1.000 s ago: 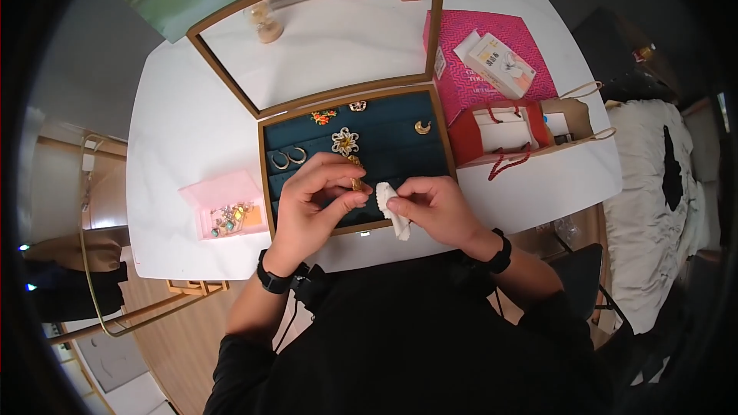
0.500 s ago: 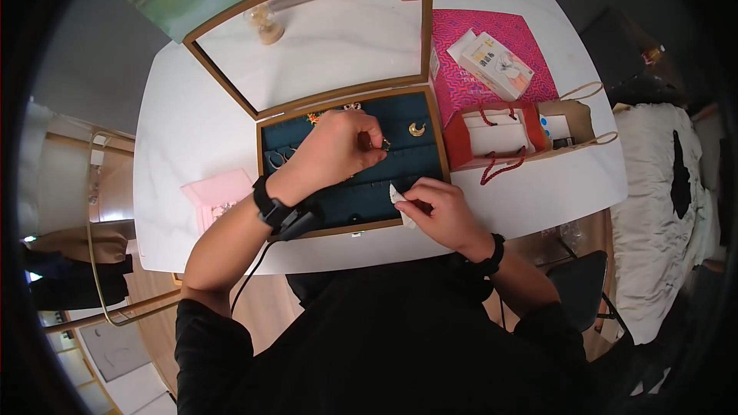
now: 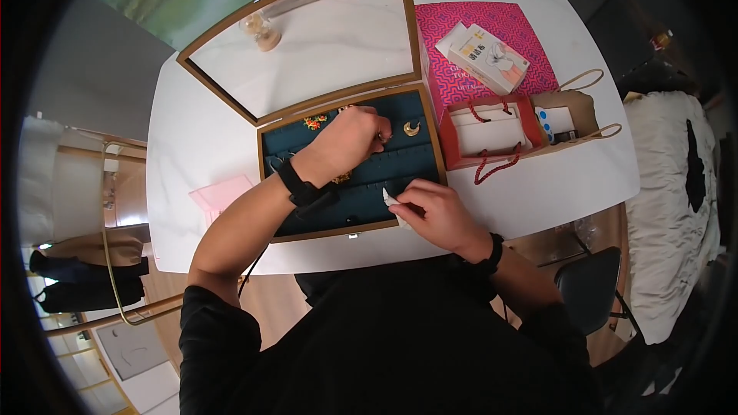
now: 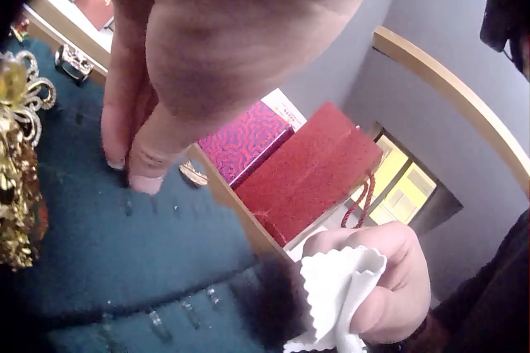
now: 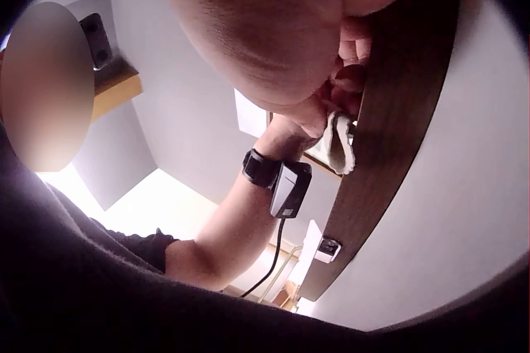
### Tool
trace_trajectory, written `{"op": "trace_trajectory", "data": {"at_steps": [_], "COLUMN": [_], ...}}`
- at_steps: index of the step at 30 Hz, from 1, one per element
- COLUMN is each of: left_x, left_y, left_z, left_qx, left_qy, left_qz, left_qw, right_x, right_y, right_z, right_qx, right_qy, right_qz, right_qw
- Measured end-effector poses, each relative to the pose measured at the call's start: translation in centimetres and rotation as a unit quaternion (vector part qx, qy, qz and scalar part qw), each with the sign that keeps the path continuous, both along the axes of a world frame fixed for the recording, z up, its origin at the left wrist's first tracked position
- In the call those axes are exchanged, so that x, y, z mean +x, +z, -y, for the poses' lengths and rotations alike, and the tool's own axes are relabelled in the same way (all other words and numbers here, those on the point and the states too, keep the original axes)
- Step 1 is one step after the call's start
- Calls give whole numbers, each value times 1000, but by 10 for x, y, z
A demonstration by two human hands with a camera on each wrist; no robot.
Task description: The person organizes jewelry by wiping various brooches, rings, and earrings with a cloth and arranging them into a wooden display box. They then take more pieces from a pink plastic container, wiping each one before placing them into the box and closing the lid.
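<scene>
My left hand point(image 3: 350, 138) reaches over the green-lined jewellery box point(image 3: 361, 232), thumb and fingers pinched together near a gold crescent earring point(image 3: 411, 129). A speck shows at the fingertips, the small gold piece of jewellery mostly hidden behind them. In the left wrist view the fingertips point(image 4: 145, 183) point down close to the lining. My right hand point(image 3: 438, 214) pinches a white cleaning cloth point(image 4: 335, 291) with zigzag edges, over the box's near right corner. A gold brooch point(image 4: 18, 196) and a silver flower brooch point(image 4: 35, 105) sit on the lining, left of the left hand.
The box's glass lid point(image 3: 307, 46) stands open behind. To the right are a red paper bag point(image 3: 453, 142), a brown paper bag point(image 3: 580, 111) and a pink patterned box point(image 3: 530, 27) bearing a white carton point(image 3: 492, 58). A pink case point(image 3: 223, 192) lies left, partly covered by the left arm.
My left hand has moved from near the cloth up and away to the box's far part, carrying the gold piece. The right hand keeps the cloth, slightly lower and to the right.
</scene>
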State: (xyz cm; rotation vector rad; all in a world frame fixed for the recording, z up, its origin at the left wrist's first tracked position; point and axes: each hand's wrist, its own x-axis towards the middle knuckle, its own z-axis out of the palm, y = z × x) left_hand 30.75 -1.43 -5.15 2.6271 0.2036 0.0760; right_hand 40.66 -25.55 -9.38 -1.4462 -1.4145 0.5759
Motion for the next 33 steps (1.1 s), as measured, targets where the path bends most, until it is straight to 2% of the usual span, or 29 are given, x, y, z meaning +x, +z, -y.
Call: {"op": "trace_trajectory", "data": {"at_steps": [7, 13, 15, 18, 22, 33], "left_x": [2, 7, 9, 12, 14, 17], "left_y": [5, 0, -4, -2, 5, 1], "left_z": [-2, -9, -13, -14, -10, -4], "left_qx": [12, -11, -87, -124, -123, 50], "left_qy": [-17, 45, 110, 132, 143, 153], "left_qz": [4, 105, 62, -1, -28, 26], "left_qw": [1000, 993, 988, 983, 982, 987], "right_x": [0, 0, 0, 0, -1, -2], "right_y": [-1, -3, -3, -2, -2, -4], "right_z": [0, 0, 0, 0, 0, 0], "right_qx": [-13, -2, -3, -4, -2, -2], "right_qy": [6, 7, 6, 6, 2, -1], "right_qz": [-13, -6, -3, -6, -6, -1], "right_qw": [1000, 1000, 1000, 1000, 1000, 1000]}}
